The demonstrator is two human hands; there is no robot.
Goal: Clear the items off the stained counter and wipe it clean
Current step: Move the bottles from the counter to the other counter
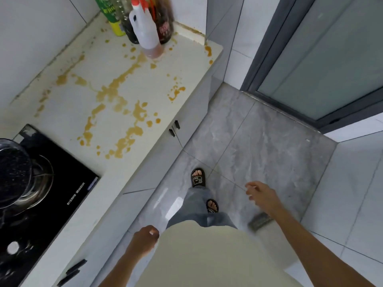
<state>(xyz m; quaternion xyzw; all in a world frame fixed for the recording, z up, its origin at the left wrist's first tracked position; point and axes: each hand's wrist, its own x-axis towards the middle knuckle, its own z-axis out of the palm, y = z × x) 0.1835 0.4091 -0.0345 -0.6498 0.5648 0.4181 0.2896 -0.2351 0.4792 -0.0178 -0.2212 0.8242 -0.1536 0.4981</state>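
Kitchen corner viewed from above: a cream stone counter [68, 112] spattered with orange-brown stains [116, 96] runs along the white tiled wall. At its far end, close together in the corner, stand a white plastic jug with a red cap [145, 27], a green-labelled bottle with a yellow base [113, 19], a dark sauce bottle [128, 27] and a brown bottle with a red label [165, 25]. A black glass hob [62, 183] at the near left carries a dark speckled pot [12, 172]. Grey marbled floor tiles [259, 141] lie beneath the person's black sandals [198, 177]. Left hand [145, 238]: fingers loosely curled, holding nothing, beside the cream shirt. Right hand [261, 193]: relaxed, holding nothing, over the floor.
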